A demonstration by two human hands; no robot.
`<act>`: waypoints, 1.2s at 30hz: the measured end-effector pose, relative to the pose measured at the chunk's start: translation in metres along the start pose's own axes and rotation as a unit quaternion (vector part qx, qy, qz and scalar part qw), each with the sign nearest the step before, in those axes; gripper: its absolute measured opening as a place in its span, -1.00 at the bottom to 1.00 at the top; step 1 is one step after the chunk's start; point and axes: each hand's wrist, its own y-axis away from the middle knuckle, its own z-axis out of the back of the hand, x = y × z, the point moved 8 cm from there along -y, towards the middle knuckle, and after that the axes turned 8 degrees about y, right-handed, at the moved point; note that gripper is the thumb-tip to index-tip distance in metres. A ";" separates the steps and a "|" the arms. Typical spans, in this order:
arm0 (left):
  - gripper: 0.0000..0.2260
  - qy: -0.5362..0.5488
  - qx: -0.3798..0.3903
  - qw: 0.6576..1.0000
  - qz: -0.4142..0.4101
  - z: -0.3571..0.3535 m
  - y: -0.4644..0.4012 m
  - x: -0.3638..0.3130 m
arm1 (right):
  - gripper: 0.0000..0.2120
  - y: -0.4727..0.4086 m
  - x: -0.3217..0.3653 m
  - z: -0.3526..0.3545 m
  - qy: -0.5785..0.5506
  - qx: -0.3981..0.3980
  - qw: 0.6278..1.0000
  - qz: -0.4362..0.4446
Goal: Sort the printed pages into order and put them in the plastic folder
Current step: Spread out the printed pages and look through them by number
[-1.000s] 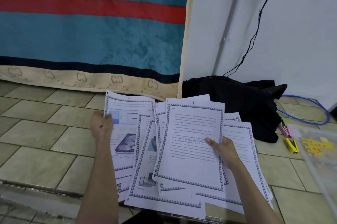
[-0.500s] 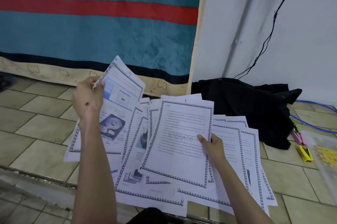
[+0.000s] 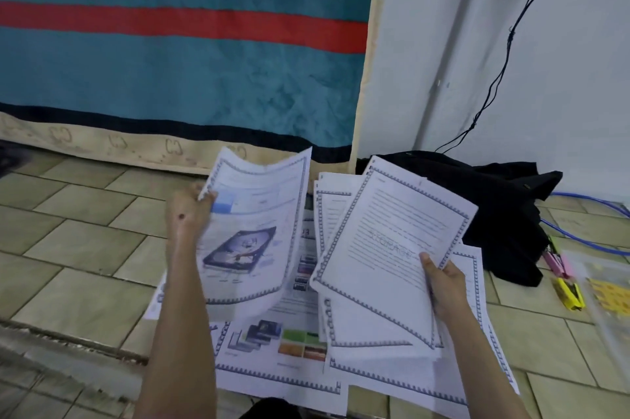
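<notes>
My left hand [image 3: 185, 217] pinches the upper left corner of a bordered page with a hard-drive picture [image 3: 249, 241], lifted and curling above the rest. My right hand [image 3: 443, 282] grips a fanned stack of text pages [image 3: 392, 248] at its lower right edge, thumb on the top sheet. More printed pages [image 3: 289, 343] with colour pictures lie spread beneath both hands. The clear plastic folder [image 3: 610, 292] lies on the floor at the far right, partly cut off by the frame edge.
A tiled floor [image 3: 68, 248] lies below. A teal and red hanging cloth [image 3: 170, 60] covers the wall behind. A black garment [image 3: 494, 214] is heaped by the white wall, with blue cable [image 3: 586, 241] and pink and yellow clips [image 3: 566, 282] near the folder.
My left hand has pulled the hard-drive page away from the fan and swung it rightward over the spread pages. My right hand has tilted its stack to the right.
</notes>
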 end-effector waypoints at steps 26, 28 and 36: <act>-0.23 0.199 0.399 0.881 0.159 -0.116 0.071 0.050 | -0.78 0.048 0.004 -0.085 0.192 0.072 0.978 0.045; -0.19 0.209 0.453 0.857 0.132 -0.123 0.077 0.039 | -0.75 0.051 0.010 -0.077 0.148 0.074 0.984 0.064; -0.81 0.241 0.369 0.897 0.046 -0.140 0.087 -0.015 | -0.67 0.050 0.027 -0.053 -0.065 0.129 0.989 -0.007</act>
